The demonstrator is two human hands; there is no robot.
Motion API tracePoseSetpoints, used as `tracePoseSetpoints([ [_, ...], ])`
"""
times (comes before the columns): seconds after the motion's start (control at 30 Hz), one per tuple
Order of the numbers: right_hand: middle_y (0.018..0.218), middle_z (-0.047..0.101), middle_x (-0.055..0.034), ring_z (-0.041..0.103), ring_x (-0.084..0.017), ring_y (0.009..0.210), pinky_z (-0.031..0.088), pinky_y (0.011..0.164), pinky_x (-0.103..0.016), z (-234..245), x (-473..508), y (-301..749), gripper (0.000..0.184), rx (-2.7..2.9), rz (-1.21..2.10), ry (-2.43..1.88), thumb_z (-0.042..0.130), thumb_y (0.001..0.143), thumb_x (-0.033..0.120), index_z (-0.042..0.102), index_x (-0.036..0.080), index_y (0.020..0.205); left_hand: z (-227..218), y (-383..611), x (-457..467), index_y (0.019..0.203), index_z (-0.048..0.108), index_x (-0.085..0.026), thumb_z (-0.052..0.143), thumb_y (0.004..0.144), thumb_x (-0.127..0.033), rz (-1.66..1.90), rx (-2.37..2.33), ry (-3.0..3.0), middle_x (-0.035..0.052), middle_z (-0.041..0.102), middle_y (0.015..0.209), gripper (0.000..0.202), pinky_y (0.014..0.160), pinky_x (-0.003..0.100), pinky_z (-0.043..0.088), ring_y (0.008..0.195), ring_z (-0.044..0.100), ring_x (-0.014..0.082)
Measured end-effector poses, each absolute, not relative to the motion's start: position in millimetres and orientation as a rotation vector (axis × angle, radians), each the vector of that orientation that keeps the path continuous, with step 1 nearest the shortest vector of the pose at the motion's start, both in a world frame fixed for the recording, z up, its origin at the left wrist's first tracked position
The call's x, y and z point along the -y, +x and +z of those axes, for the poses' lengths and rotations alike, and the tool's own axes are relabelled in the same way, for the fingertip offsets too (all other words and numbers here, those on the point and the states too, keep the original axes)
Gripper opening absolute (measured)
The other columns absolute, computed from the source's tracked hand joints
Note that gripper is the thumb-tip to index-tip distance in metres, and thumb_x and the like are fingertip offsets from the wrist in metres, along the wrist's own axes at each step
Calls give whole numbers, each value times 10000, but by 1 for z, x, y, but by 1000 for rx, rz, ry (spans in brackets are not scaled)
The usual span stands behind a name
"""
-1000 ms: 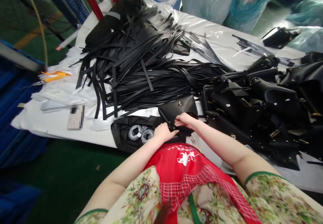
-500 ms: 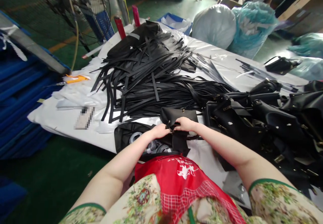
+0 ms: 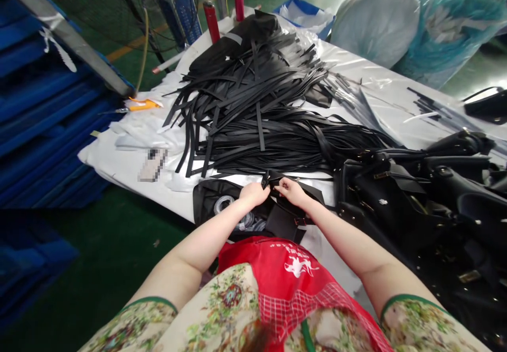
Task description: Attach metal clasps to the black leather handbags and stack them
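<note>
My left hand (image 3: 254, 194) is closed on the left end of a small black bag (image 3: 313, 195), where a dark strap or fitting pokes up past the fingers. Close beside it, my right hand (image 3: 292, 190) pinches the same bag near its upper edge. The exact part between the fingertips is too small to make out. Below my hands lies an open black bag (image 3: 203, 198) with coils of clear grey tubing (image 3: 222, 204) inside. A flat black piece with a buckle (image 3: 284, 222) hangs or lies just under the held bag.
Black straps (image 3: 273, 130) are heaped across the white-covered table (image 3: 109, 154). Finished-looking black bags (image 3: 396, 198) pile up at the right. At the left are a phone (image 3: 152, 165) and an orange-handled tool (image 3: 144, 104). Large plastic sacks (image 3: 374, 21) stand behind the table.
The held bag has been turned and tilted, its front now less visible. Both hands stay on it, close together. The whole view has shifted, with the table things appearing further right.
</note>
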State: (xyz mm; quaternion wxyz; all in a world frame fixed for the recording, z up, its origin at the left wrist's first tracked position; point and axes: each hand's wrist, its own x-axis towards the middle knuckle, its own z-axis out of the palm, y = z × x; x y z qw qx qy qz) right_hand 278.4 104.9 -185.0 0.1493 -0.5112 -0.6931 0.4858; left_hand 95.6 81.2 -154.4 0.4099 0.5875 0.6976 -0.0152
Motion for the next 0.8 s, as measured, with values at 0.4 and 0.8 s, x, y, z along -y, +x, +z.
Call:
tracePoseSetpoints([
  [0.4, 831, 668, -55, 582, -166, 789, 419, 768, -266, -171, -128, 268, 306, 2320, 940, -1600, 430, 921, 354, 659, 179, 816, -163, 101, -102, 1038, 692, -97, 394, 868, -449, -60, -1780, 1532, 194, 695, 1072, 492, 821, 324, 509, 1011, 657, 298],
  [0.8, 1030, 674, -205, 613, -289, 1012, 409, 922, -372, -153, -138, 241, 253, 2746, 773, -1811, 485, 856, 213, 708, 102, 901, -165, 107, -107, 1067, 673, -94, 361, 894, -453, -72, -1703, 1524, 204, 668, 1132, 506, 855, 335, 482, 1057, 632, 304],
])
